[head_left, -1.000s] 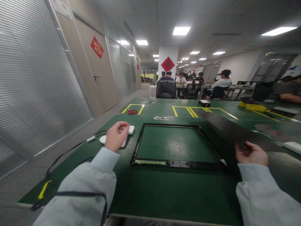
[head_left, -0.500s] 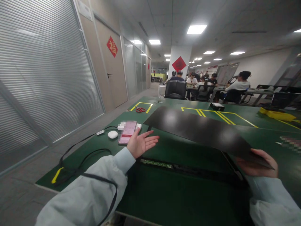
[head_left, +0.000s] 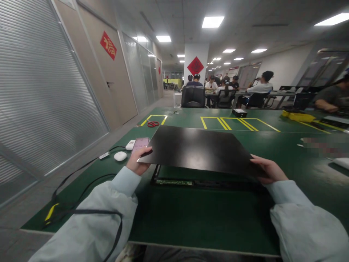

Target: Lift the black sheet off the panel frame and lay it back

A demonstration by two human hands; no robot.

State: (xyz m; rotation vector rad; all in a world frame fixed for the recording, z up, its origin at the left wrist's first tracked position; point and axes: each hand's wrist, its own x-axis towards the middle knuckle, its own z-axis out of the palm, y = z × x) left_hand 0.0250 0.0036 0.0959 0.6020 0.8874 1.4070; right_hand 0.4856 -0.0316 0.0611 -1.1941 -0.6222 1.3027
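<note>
A large flat black panel [head_left: 196,149] hovers level just above a black rectangular frame [head_left: 174,181] lying on the green table [head_left: 196,218]. My left hand [head_left: 138,163] grips the panel's near left corner. My right hand [head_left: 268,169] grips its near right corner, fingers underneath. Most of the frame is hidden beneath the panel; only its near edge shows.
A phone [head_left: 139,144], a small white case [head_left: 120,156] and a black cable [head_left: 81,182] lie left of the frame. Red scissors [head_left: 153,124] sit further back inside yellow tape marks. Several people sit at tables beyond, and a person's arm [head_left: 327,105] rests at the far right.
My right hand swung the black panel from the right side to over the frame. My left hand left the phone, opened, and now holds the panel's left corner.
</note>
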